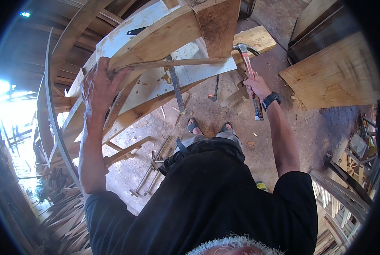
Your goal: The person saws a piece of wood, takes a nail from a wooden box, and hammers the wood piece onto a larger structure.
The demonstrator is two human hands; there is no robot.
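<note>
My right hand [258, 87] is closed around the handle of a claw hammer [247, 63], its grip red and dark. The hammer's head is up beside the lower end of an upright brown board [219, 27]. On the other side, my left hand [100, 87] grips the near end of a curved wooden piece [156, 38], thumb along its edge. From that thumb a thin wooden strip [177, 62] runs right toward the brown board. Beneath lies a white panel [151, 89] with brown stains. The left fingertips are partly hidden behind the wood.
A dark flat bar [176, 85] crosses the panel's near edge. Metal clamps [149, 170] lie on the floor near a wooden offcut [128, 151]. A plywood sheet [332, 74] stands at right. Long curved timbers [54, 106] rise at left, above heaped scrap wood [71, 221].
</note>
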